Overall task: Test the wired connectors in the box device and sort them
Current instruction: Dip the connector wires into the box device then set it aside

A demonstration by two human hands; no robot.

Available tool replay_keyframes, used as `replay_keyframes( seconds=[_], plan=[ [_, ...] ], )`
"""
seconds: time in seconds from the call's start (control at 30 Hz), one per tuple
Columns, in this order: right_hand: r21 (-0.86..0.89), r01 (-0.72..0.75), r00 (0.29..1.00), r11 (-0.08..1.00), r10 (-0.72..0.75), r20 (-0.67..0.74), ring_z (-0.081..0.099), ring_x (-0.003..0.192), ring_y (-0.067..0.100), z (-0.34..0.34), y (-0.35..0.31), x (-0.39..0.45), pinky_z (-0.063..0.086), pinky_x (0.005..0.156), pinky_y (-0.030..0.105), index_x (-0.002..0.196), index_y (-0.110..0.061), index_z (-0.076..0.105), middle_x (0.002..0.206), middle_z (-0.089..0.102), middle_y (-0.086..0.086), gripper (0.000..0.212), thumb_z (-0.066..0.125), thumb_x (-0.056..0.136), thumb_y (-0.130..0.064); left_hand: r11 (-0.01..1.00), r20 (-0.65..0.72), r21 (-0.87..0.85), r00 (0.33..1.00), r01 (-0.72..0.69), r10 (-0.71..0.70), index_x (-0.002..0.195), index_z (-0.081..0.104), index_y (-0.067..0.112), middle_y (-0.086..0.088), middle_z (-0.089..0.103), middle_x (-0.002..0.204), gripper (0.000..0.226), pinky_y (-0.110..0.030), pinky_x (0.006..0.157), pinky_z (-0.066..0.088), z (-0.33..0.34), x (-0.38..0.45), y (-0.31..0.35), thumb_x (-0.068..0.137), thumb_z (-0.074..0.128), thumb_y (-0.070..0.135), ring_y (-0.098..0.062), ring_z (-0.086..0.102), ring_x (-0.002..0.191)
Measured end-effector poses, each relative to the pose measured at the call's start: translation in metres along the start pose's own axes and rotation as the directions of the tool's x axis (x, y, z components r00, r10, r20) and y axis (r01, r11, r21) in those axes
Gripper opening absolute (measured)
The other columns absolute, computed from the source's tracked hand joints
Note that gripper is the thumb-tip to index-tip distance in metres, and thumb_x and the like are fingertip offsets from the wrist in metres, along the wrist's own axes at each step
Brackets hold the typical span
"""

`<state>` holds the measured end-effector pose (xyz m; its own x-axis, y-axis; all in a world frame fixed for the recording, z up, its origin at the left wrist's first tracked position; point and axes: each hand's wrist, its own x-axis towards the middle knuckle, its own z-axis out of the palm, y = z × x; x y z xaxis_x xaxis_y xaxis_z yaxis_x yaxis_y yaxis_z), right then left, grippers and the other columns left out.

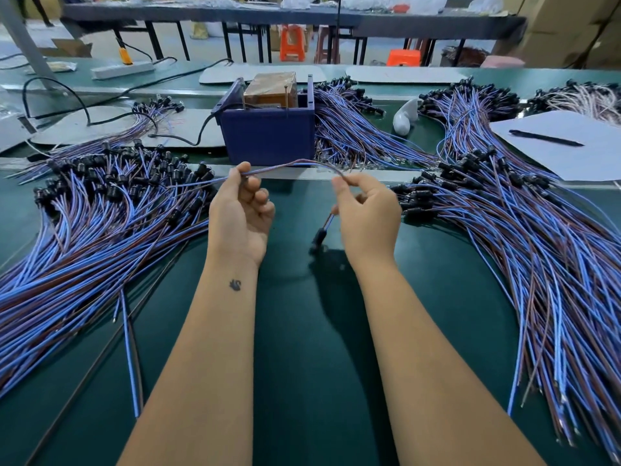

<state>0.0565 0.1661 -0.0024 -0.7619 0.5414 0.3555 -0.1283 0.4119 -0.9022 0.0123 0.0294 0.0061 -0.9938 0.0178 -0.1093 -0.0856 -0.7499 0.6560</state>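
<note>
A dark blue box device (270,129) with a brown block inside stands at the middle of the green table. Just in front of it, my left hand (240,210) pinches one blue-and-brown wire (292,164) that arcs across to my right hand (368,210). My right hand also grips the wire, and the black connector (319,237) hangs below it above the mat. Big piles of the same wired connectors lie on the left (100,223) and on the right (521,230), and another pile (349,129) lies beside the box.
A white sheet (578,156) with a black pen (546,138) lies at the right. A white object (405,117) sits right of the box. Black cables and a power strip (122,69) lie at the back left. Orange stools stand beyond the table.
</note>
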Motion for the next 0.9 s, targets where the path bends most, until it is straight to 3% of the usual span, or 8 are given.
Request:
replay_keyframes(
  seconds=[0.07,0.17,0.27,0.33,0.43,0.57,0.77,0.9],
  plan=[
    [0.18,-0.041,0.997,0.983,0.053,-0.061,0.064,0.058,0.016,-0.004,-0.002,0.003,0.051,0.061,0.029,0.078,-0.031,0.064,0.065,0.066,-0.006,0.022,0.059,0.091,-0.014,0.998,-0.024,0.063,1.0,-0.01,0.011,0.085,0.057,0.019,0.01,0.053,0.055,0.027,-0.016,0.043,0.034,0.0,0.001,0.001,0.105,0.04,0.022,-0.005,0.045,0.045],
    [0.405,-0.098,0.984,0.909,0.15,-0.099,0.063,0.061,0.011,-0.007,-0.003,0.006,0.047,0.06,0.023,0.077,-0.019,0.069,0.062,0.065,-0.01,0.022,0.051,0.084,-0.008,0.917,-0.065,0.395,0.995,-0.049,0.081,0.079,0.056,0.019,0.011,0.051,0.049,0.029,-0.016,0.041,0.031,0.002,0.004,-0.007,0.103,0.04,0.016,-0.004,0.042,0.041],
    [0.307,-0.086,0.974,0.948,0.145,-0.173,0.065,0.062,0.006,-0.01,0.002,0.01,0.048,0.065,0.021,0.073,-0.023,0.067,0.058,0.063,-0.016,0.025,0.053,0.091,-0.011,0.68,0.042,0.719,0.986,-0.143,0.164,0.074,0.058,0.019,0.012,0.054,0.049,0.03,-0.014,0.042,0.034,0.001,0.003,-0.019,0.1,0.043,0.014,-0.002,0.041,0.04],
    [0.215,-0.1,0.97,0.972,0.144,-0.197,0.064,0.063,0.009,-0.012,0.009,0.014,0.047,0.065,0.021,0.084,-0.022,0.067,0.063,0.062,-0.016,0.021,0.053,0.094,-0.009,0.512,0.15,0.829,0.971,-0.227,0.188,0.075,0.061,0.022,0.011,0.056,0.055,0.03,-0.015,0.046,0.038,0.0,0.001,-0.026,0.1,0.045,0.018,-0.001,0.043,0.043],
    [0.15,-0.152,0.962,0.977,0.181,-0.203,0.066,0.078,0.018,-0.015,0.019,0.018,0.051,0.073,0.026,0.105,-0.019,0.063,0.084,0.064,-0.005,0.026,0.049,0.093,0.0,0.426,0.314,0.84,0.941,-0.336,0.123,0.079,0.064,0.025,0.011,0.059,0.061,0.027,-0.016,0.056,0.044,0.003,-0.006,-0.033,0.101,0.049,0.019,-0.003,0.048,0.052],
    [-0.044,-0.157,0.971,0.987,0.147,-0.19,0.062,0.087,0.014,-0.026,0.026,0.017,0.041,0.07,0.023,0.118,-0.021,0.058,0.09,0.066,-0.006,0.037,0.047,0.091,0.002,0.48,0.522,0.76,0.851,-0.438,-0.05,0.086,0.071,0.016,0.009,0.064,0.062,0.025,-0.01,0.06,0.043,0.012,-0.023,-0.036,0.1,0.052,0.009,-0.002,0.055,0.057],
    [-0.413,-0.114,0.988,0.903,0.147,0.047,0.064,0.098,0.023,-0.07,0.023,0.034,0.052,0.085,0.039,0.105,-0.021,0.064,0.101,0.071,-0.001,0.027,0.05,0.09,-0.004,0.483,0.633,0.732,0.741,-0.48,-0.222,0.087,0.067,0.013,0.004,0.066,0.072,0.023,-0.01,0.068,0.044,0.032,-0.045,-0.051,0.101,0.05,0.006,-0.002,0.059,0.068],
    [-0.548,-0.071,0.987,0.833,0.139,0.084,0.064,0.101,0.027,-0.109,0.014,0.047,0.053,0.087,0.043,0.103,-0.023,0.066,0.106,0.071,0.003,0.033,0.049,0.086,-0.001,0.354,0.749,0.662,0.596,-0.661,-0.288,0.099,0.07,0.007,-0.004,0.071,0.093,0.015,-0.031,0.086,0.052,0.05,-0.077,-0.091,0.099,0.055,0.008,-0.016,0.066,0.09]
  ],
)
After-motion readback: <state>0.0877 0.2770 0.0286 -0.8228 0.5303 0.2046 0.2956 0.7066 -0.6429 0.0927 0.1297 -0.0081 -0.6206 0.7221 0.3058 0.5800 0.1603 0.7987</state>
